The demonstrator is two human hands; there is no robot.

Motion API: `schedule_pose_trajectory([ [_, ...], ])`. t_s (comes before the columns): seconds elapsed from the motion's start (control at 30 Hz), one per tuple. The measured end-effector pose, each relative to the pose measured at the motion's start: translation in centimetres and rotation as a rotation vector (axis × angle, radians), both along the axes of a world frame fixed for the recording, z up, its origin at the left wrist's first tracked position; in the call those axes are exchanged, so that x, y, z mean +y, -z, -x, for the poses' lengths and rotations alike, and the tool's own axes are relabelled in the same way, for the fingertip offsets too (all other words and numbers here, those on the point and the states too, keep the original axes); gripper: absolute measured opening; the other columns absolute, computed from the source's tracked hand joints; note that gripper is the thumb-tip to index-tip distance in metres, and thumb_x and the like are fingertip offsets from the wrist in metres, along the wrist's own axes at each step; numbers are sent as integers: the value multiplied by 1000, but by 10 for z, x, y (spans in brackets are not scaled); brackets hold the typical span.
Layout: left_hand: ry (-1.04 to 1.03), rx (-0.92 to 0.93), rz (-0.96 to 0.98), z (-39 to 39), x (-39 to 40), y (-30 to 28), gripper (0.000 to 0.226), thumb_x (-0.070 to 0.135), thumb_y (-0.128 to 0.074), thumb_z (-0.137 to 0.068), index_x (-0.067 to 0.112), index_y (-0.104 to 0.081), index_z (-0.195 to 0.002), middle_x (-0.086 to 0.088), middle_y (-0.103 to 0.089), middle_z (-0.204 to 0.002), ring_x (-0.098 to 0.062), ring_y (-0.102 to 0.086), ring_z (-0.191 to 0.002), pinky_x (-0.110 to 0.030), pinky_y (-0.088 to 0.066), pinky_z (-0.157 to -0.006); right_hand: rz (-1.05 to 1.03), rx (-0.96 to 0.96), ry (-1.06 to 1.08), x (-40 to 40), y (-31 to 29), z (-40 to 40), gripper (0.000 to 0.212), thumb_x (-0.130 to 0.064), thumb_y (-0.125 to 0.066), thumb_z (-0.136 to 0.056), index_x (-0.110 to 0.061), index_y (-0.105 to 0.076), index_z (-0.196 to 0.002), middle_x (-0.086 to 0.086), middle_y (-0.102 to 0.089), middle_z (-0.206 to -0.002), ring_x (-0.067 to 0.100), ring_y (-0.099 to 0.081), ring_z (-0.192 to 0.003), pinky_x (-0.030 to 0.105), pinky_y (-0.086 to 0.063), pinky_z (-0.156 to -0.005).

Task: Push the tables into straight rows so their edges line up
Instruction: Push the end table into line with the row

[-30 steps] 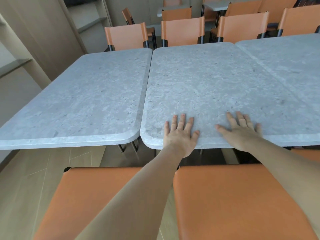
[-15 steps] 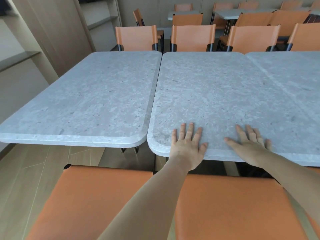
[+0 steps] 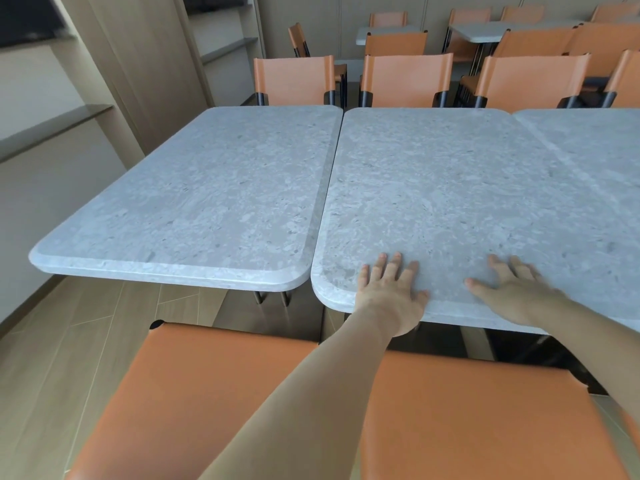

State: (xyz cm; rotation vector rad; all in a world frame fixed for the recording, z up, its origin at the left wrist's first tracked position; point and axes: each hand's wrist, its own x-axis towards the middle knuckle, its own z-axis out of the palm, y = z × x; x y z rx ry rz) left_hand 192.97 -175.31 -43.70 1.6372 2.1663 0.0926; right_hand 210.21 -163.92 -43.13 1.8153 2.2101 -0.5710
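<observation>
Three grey stone-topped tables stand side by side. My left hand [image 3: 391, 292] lies flat, fingers spread, on the near edge of the middle table [image 3: 433, 188], close to its near left corner. My right hand [image 3: 512, 292] rests flat on the same edge, further right. The left table [image 3: 207, 195] sits beside it with a thin gap between them. Its near edge lies farther from me than the middle table's, while the far edges look about level. A third table [image 3: 595, 147] touches the middle one on the right.
Two orange chair backs [image 3: 214, 393] [image 3: 478, 410] stand between me and the tables. More orange chairs [image 3: 405, 77] line the far side, with further tables [image 3: 391, 29] behind. A wooden partition and shelves [image 3: 138, 71] rise at the left. Wood floor [image 3: 69, 341] shows at lower left.
My view has shifted right and tilted up, showing more of the far room. Both hands stay flat on the middle table's near edge. The near-edge offset between the two tables looks larger.
</observation>
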Motion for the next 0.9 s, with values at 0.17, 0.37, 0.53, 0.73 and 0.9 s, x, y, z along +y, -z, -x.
schedule_pose_trajectory([
  [0.17, -288, -552, -60, 12, -35, -69, 40, 40, -37, -105, 30, -51, -141, -2, -49, -145, -23, -52, -122, -32, -43, -101, 60, 256, 56, -54, -44, 29, 59, -46, -52, -97, -16, -42, -148, 14, -45, -150, 34, -40, -138, 38, -36, -109],
  [0.37, -528, -922, -408, 17, -136, -151, 21, 31, -50, -103, 37, -68, -112, 18, -65, -117, -5, -60, -113, -17, -43, -93, 273, 1013, 214, -156, -140, 45, 49, -39, -59, -96, -37, -47, -143, -8, -48, -149, 12, -47, -134, 43, -38, -115],
  [0.53, -610, -942, -570, 12, -209, -241, 16, 30, -58, -97, 29, -73, -102, 14, -70, -107, -10, -63, -117, -39, -42, -112, 292, 1321, 333, -211, -248, 45, 35, -25, -55, -100, -26, -54, -135, -16, -59, -123, 9, -57, -123, 42, -48, -107],
  [0.73, -568, -956, -789, 4, -267, -345, 28, 39, -53, -90, 26, -72, -107, 19, -70, -113, -4, -64, -116, -40, -44, -110, 257, 1426, 212, -267, -349, 67, 35, -24, -54, -100, -26, -54, -135, -9, -58, -132, 9, -55, -127, 42, -44, -111],
  [0.9, -494, -906, -779, 14, -310, -388, 20, 39, -57, -94, 36, -72, -106, 28, -68, -107, -8, -59, -124, -45, -38, -115, 237, 1422, 146, -321, -385, 85, 41, -23, -53, -100, -24, -49, -141, -9, -56, -131, 10, -53, -128, 42, -42, -113],
])
